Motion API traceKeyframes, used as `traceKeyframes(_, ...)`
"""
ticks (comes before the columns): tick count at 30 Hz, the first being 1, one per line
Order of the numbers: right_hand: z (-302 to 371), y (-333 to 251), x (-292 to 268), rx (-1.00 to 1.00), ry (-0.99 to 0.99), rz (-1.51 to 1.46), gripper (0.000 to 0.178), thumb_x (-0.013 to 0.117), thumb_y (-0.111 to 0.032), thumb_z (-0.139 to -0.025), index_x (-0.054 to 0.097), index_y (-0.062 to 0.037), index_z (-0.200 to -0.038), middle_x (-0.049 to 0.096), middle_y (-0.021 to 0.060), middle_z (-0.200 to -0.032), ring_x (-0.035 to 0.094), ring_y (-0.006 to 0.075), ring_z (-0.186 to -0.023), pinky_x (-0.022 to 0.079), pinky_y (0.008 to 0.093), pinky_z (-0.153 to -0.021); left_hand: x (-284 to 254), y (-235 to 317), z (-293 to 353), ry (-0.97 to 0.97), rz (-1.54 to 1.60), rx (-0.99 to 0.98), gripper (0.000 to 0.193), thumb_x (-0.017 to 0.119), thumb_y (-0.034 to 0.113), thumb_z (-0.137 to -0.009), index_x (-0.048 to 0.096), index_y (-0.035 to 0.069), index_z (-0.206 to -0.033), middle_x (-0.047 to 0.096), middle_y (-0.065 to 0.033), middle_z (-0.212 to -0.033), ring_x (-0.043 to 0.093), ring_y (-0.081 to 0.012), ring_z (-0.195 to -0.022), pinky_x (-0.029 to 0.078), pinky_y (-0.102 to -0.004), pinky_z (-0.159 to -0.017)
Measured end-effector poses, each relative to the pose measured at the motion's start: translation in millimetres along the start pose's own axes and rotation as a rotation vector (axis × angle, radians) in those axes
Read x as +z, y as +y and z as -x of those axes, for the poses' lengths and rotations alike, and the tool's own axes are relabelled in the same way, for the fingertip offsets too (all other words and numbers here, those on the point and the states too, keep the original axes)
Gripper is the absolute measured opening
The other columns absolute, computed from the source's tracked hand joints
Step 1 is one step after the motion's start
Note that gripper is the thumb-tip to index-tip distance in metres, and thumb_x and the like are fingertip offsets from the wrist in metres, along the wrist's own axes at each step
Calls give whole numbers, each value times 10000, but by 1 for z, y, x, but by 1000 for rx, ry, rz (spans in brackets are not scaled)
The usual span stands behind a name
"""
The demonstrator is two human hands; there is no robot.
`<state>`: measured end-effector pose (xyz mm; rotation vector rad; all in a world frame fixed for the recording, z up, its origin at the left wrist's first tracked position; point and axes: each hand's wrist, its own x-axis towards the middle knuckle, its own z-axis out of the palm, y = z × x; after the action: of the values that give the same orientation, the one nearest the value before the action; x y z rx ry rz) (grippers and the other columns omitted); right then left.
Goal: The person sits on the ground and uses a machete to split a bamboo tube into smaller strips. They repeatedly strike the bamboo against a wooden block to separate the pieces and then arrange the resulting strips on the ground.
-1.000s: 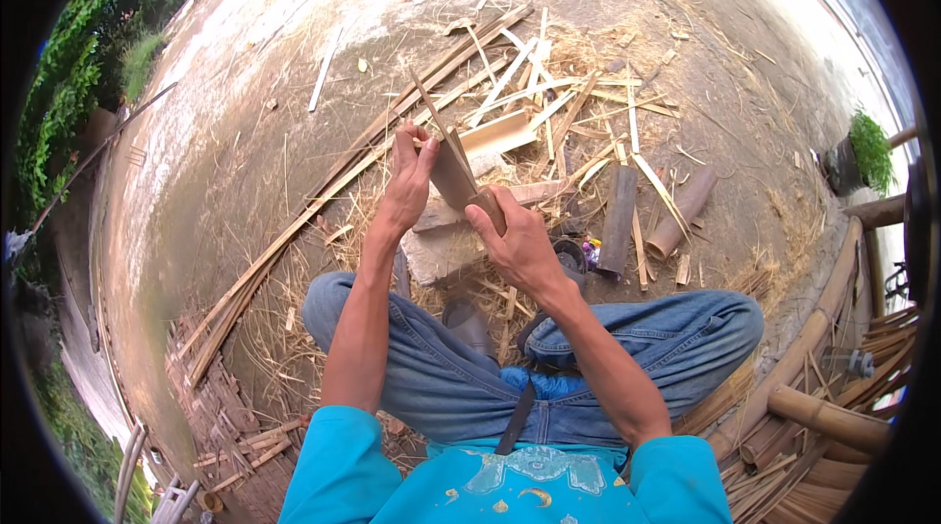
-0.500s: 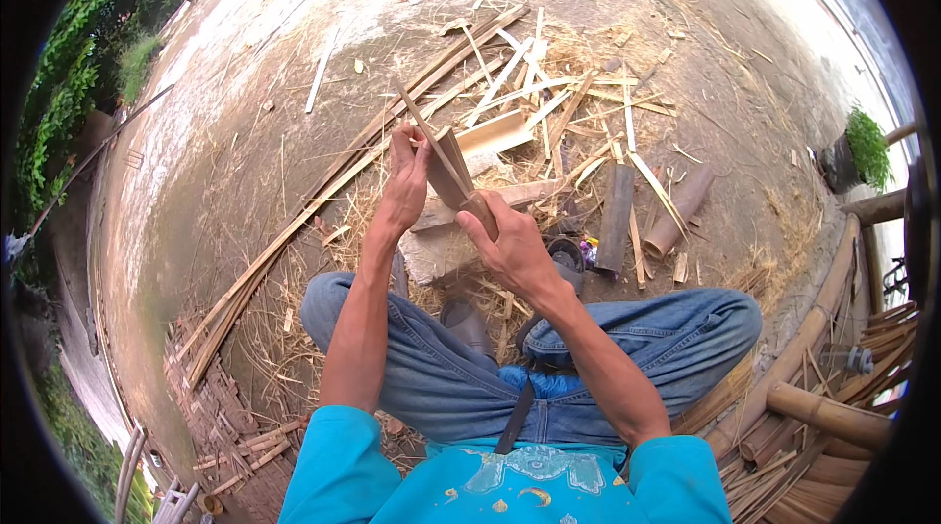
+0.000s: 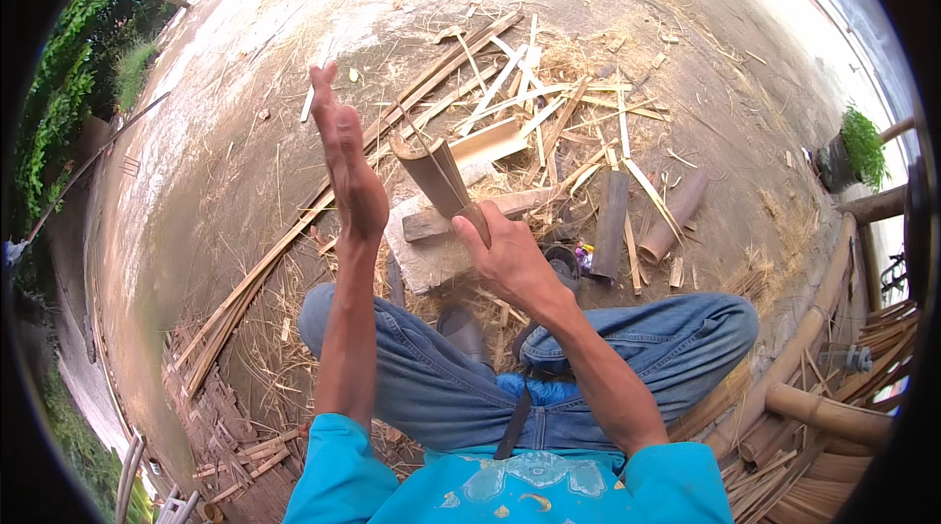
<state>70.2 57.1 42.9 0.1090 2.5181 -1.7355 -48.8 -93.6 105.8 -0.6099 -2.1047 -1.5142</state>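
At the right side of the yard, a dark plant pot holds a bushy green plant that spills over its rim. Below it, near the bamboo poles, lies a clear bottle; whether anything is in it, I cannot tell.

The left hand is raised with its palm flat and its fingers stretched out, close together; it holds nothing and touches nothing. The right hand is curled firmly around the lower end of a split bamboo piece, the thumb lying along it toward the upper end.

That bamboo piece sits between the two hands: gripped at its lower end by the right, it slants up and leftward, its far end near the left hand but apart from it. A thin strip sticks out past that far end. Beneath the piece a wooden bar rests across a pale block; whether the piece touches the bar is unclear.

Beyond the hands, a pale bamboo trough lies among loose split strips on the ground. To the right of the right hand lie a dark bamboo tube and, just beside it, a browner tube.
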Motion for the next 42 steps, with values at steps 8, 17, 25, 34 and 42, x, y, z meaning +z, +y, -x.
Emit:
traceKeyframes(8,-12,-23,-2,-7,-2,67,422,533,-354,-1061,541,51,-1178,667,334,-820,649,533,-835,492,575,-760,60,-62,-46,-728,-559,321,607,108,423,-1104,344,143,-1587,390,-4,-1625,283,-139,-1535,87,-400,-1318)
traceKeyframes(17,1,-2,-1,37,-27,342,427,518,-375,-1067,492,49,-1105,668,337,-920,673,520,-842,514,570,-729,66,-65,-38,-789,-512,158,656,125,455,-1097,435,74,-1530,395,-44,-1619,288,-171,-1537,114,-393,-1307)
traceKeyframes(25,6,-14,-4,46,-107,236,444,493,-393,-1071,489,50,-1108,663,373,-936,651,556,-914,515,601,-821,52,-56,-37,-538,-326,175,622,212,489,-1103,522,105,-1481,441,-56,-1591,283,-208,-1544,118,-413,-1303)
traceKeyframes(34,9,6,25,-28,-2,14,518,428,-448,-1090,509,58,-1161,557,317,-1094,575,471,-1017,464,520,-876,18,33,154,150,477,-1020,720,360,549,-1093,239,79,-1626,307,-147,-1654,267,-278,-1547,209,-402,-1262)
traceKeyframes(42,14,-21,15,74,-5,243,533,393,-475,-1084,549,14,-1228,573,273,-1083,603,472,-1034,501,540,-881,36,44,167,40,1053,-1117,678,333,567,-1095,333,96,-1582,459,-78,-1555,470,-207,-1413,406,-380,-1166)
